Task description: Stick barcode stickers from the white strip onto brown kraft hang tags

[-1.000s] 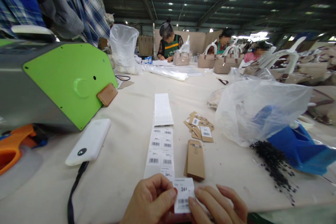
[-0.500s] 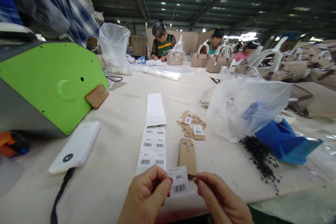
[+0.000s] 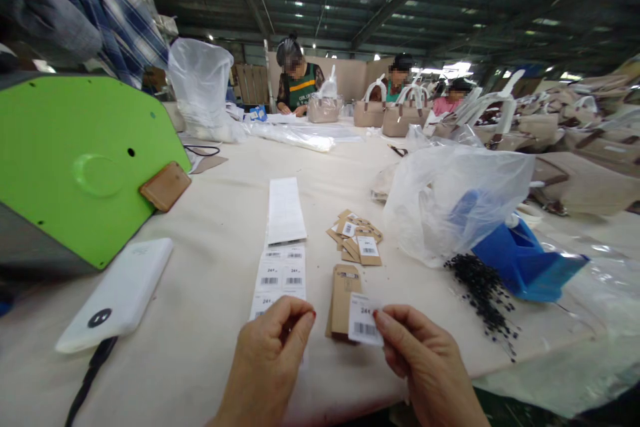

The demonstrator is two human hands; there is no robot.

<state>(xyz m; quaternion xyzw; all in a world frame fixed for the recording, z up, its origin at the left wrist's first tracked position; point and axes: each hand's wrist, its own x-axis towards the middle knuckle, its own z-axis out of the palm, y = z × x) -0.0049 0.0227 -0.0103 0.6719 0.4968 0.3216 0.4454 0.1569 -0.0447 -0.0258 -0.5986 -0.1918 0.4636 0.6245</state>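
Note:
A white price sticker [image 3: 364, 329] with a barcode is pinched at its right edge between the thumb and forefinger of my right hand [image 3: 425, 353]. It overlaps the front of a stack of brown cardboard tags [image 3: 345, 290]. Left of the stack, my left hand [image 3: 273, 350] is closed, thumb against forefinger, with nothing visible between them. Beneath and beyond that hand lies a strip of price stickers [image 3: 280, 275], its far part folded over with the white side up. Several loose brown tags [image 3: 369, 248], some bearing stickers, lie in a pile behind the stack.
A green-sided machine [image 3: 100, 147] and a white power bank [image 3: 120, 293] with a cable occupy the left. To the right are a clear plastic bag [image 3: 455, 193], a blue container [image 3: 525, 267] and black tag strings [image 3: 480, 293]. Beige handbags [image 3: 405, 121] and several people are farther back.
The price sticker has passed from my left hand to my right hand, which now holds it over the tag stack. My left hand has drawn slightly left, and the view has shifted.

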